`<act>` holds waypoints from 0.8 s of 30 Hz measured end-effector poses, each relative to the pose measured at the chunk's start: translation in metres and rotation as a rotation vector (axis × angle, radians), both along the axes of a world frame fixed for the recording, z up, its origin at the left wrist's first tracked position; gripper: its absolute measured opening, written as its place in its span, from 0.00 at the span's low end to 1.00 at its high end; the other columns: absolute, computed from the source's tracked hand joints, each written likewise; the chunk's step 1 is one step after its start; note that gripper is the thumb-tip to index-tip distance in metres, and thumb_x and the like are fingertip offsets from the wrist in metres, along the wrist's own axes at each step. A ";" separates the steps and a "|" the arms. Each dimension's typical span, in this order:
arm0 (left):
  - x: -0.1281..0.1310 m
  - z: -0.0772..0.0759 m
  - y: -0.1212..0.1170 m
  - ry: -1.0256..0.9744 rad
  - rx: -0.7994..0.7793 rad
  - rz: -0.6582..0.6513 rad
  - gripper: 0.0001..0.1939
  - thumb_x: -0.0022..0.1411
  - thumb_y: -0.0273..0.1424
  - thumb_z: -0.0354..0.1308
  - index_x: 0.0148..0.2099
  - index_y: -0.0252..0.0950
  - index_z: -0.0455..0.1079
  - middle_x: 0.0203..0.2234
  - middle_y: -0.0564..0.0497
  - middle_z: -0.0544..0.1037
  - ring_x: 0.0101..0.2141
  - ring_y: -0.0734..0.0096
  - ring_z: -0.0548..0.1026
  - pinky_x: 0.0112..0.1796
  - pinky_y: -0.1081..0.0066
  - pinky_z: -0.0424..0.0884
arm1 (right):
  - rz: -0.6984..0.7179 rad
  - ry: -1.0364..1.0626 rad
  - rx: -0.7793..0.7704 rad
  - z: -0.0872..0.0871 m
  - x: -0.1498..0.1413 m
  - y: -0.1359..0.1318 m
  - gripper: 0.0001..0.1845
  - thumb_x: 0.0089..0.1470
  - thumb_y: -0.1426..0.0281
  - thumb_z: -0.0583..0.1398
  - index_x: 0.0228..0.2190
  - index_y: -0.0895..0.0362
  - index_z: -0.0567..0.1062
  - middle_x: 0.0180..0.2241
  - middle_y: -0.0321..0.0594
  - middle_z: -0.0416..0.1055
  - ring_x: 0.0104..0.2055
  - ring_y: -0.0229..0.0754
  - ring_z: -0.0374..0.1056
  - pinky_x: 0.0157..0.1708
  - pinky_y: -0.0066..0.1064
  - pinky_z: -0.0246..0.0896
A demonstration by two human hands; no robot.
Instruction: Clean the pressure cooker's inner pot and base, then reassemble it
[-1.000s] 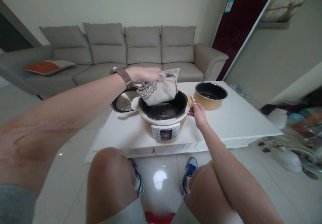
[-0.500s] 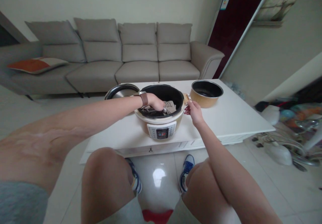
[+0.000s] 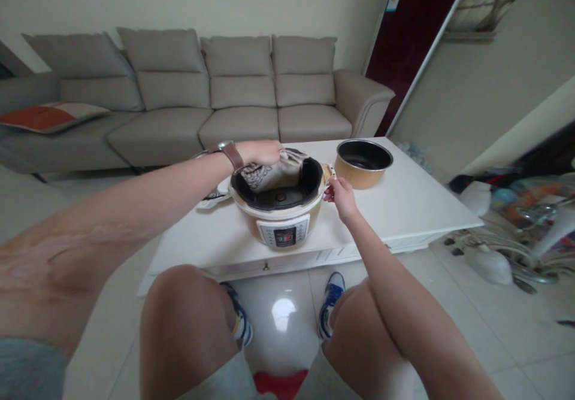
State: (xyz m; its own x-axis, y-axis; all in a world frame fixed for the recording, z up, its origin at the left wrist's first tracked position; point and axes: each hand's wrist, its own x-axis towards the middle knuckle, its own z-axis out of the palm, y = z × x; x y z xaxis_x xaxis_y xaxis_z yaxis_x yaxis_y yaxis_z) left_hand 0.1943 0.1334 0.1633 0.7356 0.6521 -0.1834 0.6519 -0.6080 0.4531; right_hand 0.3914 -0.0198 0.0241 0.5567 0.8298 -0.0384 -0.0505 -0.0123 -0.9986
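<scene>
L grip, i.e. the left hand, is closed on a folded patterned cloth, pinching it approx. by its top edge so the rest hangs down below the fingers, prob. to leave the broad face free against the pot wall. The cloth sits directly below & slightly R of this grip, partly inside the cooker, by the far inner wall; whether it presses on the wall I can't tell. The wrist, w/ a brown-strap watch, comes over the rim from the L, arm high, presumably to clear the edge.

R grip, i.e. the right hand, is closed on the side handle, w/ fingers curled at its underside; likely to steady the cooker while the other hand works. The control panel is below & L of this grip, facing the wearer.

Further out: a gold-sided inner pot stands upright just beyond & R of the R grip, apart from the cooker, prob. out so the inside is reachable. What looks like the lid lies L of & below the L grip, part-hidden by the forearm; attached or not, can't tell. All on the white counter. Sofa is beyond both grips.
</scene>
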 end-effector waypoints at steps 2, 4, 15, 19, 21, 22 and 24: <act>0.006 -0.012 -0.013 0.047 0.009 -0.046 0.08 0.50 0.23 0.58 0.33 0.32 0.77 0.34 0.44 0.83 0.39 0.61 0.76 0.50 0.69 0.69 | -0.006 0.005 0.002 0.000 0.000 0.001 0.14 0.58 0.62 0.62 0.26 0.54 0.66 0.19 0.30 0.69 0.18 0.32 0.66 0.18 0.22 0.59; 0.011 -0.026 -0.026 0.169 -0.040 -0.132 0.10 0.48 0.25 0.57 0.34 0.34 0.78 0.34 0.45 0.84 0.39 0.60 0.77 0.48 0.70 0.70 | -0.009 0.010 0.002 0.001 -0.001 0.001 0.13 0.59 0.63 0.61 0.26 0.54 0.66 0.19 0.30 0.68 0.17 0.32 0.66 0.18 0.22 0.58; 0.000 -0.033 -0.057 0.230 -0.495 -0.153 0.18 0.41 0.24 0.60 0.37 0.37 0.80 0.31 0.47 0.84 0.36 0.55 0.81 0.41 0.65 0.76 | 0.010 0.020 -0.005 0.000 0.000 0.001 0.14 0.59 0.61 0.62 0.26 0.53 0.65 0.18 0.30 0.68 0.17 0.32 0.66 0.18 0.22 0.59; -0.007 -0.028 -0.055 0.158 -0.551 -0.024 0.20 0.44 0.28 0.64 0.43 0.38 0.79 0.37 0.46 0.85 0.39 0.53 0.82 0.38 0.65 0.77 | 0.003 0.021 -0.007 -0.002 0.000 0.001 0.17 0.58 0.59 0.63 0.26 0.53 0.64 0.17 0.29 0.67 0.17 0.32 0.65 0.18 0.22 0.60; -0.008 -0.022 -0.049 0.078 -0.584 0.062 0.22 0.46 0.31 0.65 0.47 0.39 0.78 0.40 0.45 0.85 0.41 0.53 0.83 0.39 0.64 0.78 | 0.005 0.021 -0.008 -0.002 0.000 0.001 0.18 0.57 0.57 0.63 0.26 0.53 0.64 0.17 0.29 0.67 0.17 0.32 0.65 0.19 0.22 0.61; -0.009 -0.017 -0.045 0.039 -0.604 0.097 0.22 0.48 0.33 0.65 0.48 0.39 0.77 0.41 0.44 0.85 0.42 0.53 0.83 0.41 0.63 0.79 | 0.007 0.021 -0.009 -0.003 0.001 0.001 0.18 0.57 0.57 0.63 0.26 0.53 0.64 0.17 0.29 0.67 0.17 0.32 0.65 0.19 0.22 0.61; -0.009 -0.008 -0.036 -0.024 -0.622 0.149 0.20 0.52 0.36 0.64 0.48 0.38 0.77 0.41 0.42 0.85 0.43 0.53 0.83 0.43 0.61 0.79 | 0.010 0.019 -0.006 -0.004 0.001 0.001 0.19 0.57 0.56 0.64 0.26 0.53 0.64 0.17 0.29 0.67 0.17 0.32 0.65 0.18 0.22 0.60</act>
